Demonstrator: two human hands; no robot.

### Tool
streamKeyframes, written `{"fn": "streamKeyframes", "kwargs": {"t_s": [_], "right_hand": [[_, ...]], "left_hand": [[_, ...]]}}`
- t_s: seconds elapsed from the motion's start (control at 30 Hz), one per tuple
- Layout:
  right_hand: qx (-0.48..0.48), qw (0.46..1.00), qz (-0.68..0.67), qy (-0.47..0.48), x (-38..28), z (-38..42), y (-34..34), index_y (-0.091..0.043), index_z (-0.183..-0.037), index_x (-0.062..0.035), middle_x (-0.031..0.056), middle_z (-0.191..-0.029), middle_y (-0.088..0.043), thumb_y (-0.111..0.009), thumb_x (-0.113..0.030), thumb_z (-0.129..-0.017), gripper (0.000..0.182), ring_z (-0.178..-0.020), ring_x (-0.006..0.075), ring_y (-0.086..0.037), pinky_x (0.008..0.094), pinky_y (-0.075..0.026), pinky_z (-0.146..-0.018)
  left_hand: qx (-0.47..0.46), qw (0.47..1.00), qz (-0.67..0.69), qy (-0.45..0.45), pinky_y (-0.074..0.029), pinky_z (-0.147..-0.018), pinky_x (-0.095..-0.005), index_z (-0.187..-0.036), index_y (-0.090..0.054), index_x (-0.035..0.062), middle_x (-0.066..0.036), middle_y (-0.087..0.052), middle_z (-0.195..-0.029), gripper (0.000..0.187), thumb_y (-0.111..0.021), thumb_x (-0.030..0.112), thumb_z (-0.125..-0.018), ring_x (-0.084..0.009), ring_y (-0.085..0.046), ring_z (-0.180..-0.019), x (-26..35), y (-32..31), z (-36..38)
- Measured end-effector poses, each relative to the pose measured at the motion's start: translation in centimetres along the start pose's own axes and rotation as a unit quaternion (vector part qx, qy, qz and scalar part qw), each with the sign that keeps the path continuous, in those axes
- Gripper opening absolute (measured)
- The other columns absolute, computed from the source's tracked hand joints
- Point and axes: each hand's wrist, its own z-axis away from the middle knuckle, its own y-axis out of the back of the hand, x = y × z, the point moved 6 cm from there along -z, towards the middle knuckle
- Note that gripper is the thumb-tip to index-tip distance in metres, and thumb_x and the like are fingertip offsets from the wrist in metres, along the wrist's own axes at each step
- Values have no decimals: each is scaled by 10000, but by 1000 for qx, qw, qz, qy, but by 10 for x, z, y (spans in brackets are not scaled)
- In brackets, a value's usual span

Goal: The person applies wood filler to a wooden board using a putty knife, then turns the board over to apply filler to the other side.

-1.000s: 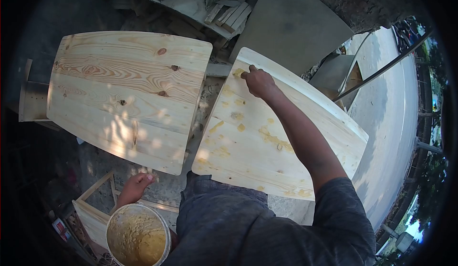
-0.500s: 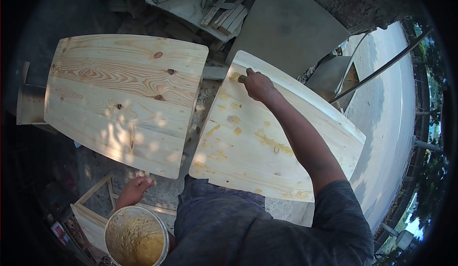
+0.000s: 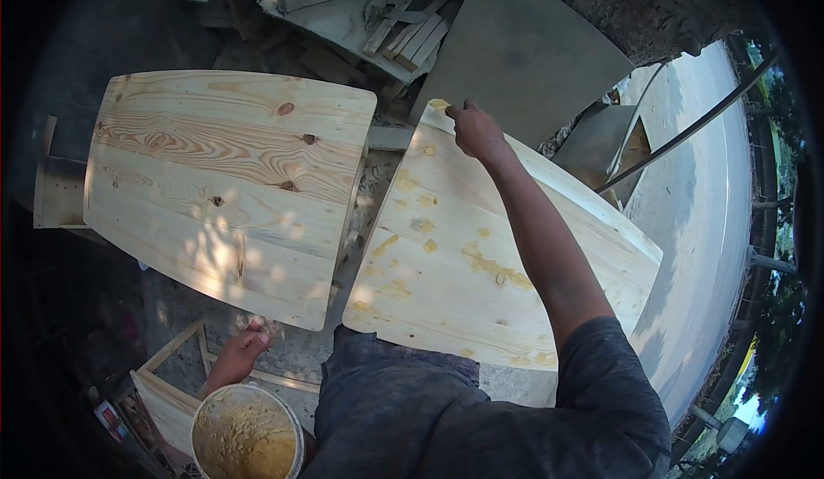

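My right hand point(image 3: 477, 134) is closed at the far corner of the right-hand wooden board point(image 3: 446, 281); whatever it grips is hidden by the fingers. Beside its fingertips lies a smear of yellow putty point(image 3: 439, 104). More yellowish patches dot this pale board, mostly over its left half. My left hand point(image 3: 240, 354) hangs low on the left, fingers pinched together, below the left-hand wooden board point(image 3: 249, 148). I cannot make out what, if anything, the pinch holds. A white bucket point(image 3: 249, 434) of yellow putty sits against my left forearm, covering part of it.
Knots and strong grain mark the left-hand board, with a narrow gap between the two boards. Behind them are a grey panel point(image 3: 524, 50) and stacked wood offcuts point(image 3: 412, 37). A wooden frame point(image 3: 167, 389) stands lower left. A paved road point(image 3: 695, 196) runs along the right.
My right hand has moved up and slightly right to the board's far corner, where a putty smear now shows. The left hand has shifted slightly left and down. The whole view has tilted a little.
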Motion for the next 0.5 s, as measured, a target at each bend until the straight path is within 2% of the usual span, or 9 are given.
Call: {"fn": "streamKeyframes", "kwargs": {"t_s": [0.03, 0.13, 0.27, 0.4, 0.5], "right_hand": [[11, 1000, -13, 2, 1, -2, -6, -647, -1363, -147, 221, -1245, -600, -546, 22, -879, 522, -1060, 414, -682, 490, -572, -918], [-84, 995, 53, -5, 2, 4, -37, -646, -1360, -141, 230, -1242, -604, -544, 29, -873, 526, -1065, 406, -680, 483, -568, -918], [-69, 995, 66, 38, -5, -11, 0, -712, -1142, -24, 265, -1237, -613, -598, -29, -870, 295, -1056, 437, -692, 491, -587, -885], [-76, 993, 74, 46, 0, -17, -26, -740, -1064, -25, 248, -1233, -628, -598, -35, -873, 238, -1076, 407, -692, 484, -588, -874], [-121, 982, 134, 51, -9, -29, 1, -752, -1056, -39, 235, -1235, -633, -606, -43, -879, 230, -1102, 394, -685, 480, -585, -892]], "left_hand": [[2, 1000, -1, 1, -509, -960, -369, -1159, -716, -42, -163, -743, -1069, 491, -590, 416, -1036, -230, -693, -1053, 2, 0, 0], [0, 1000, -15, 5, -510, -962, -361, -1172, -715, -41, -160, -747, -1070, 484, -593, 407, -1036, -227, -696, -1049, 5, 4, 6], [5, 1000, -24, 15, -506, -968, -362, -1165, -717, -40, -153, -751, -1069, 484, -595, 409, -1034, -222, -696, -1047, 12, 5, 11], [3, 1000, -11, 22, -501, -968, -367, -1143, -721, -42, -144, -752, -1064, 480, -594, 408, -1033, -218, -690, -1051, -5, 2, 1], [15, 1000, -2, 24, -497, -960, -367, -1124, -722, -43, -136, -749, -1045, 471, -597, 401, -1031, -214, -684, -1033, -3, 4, 2]]}}
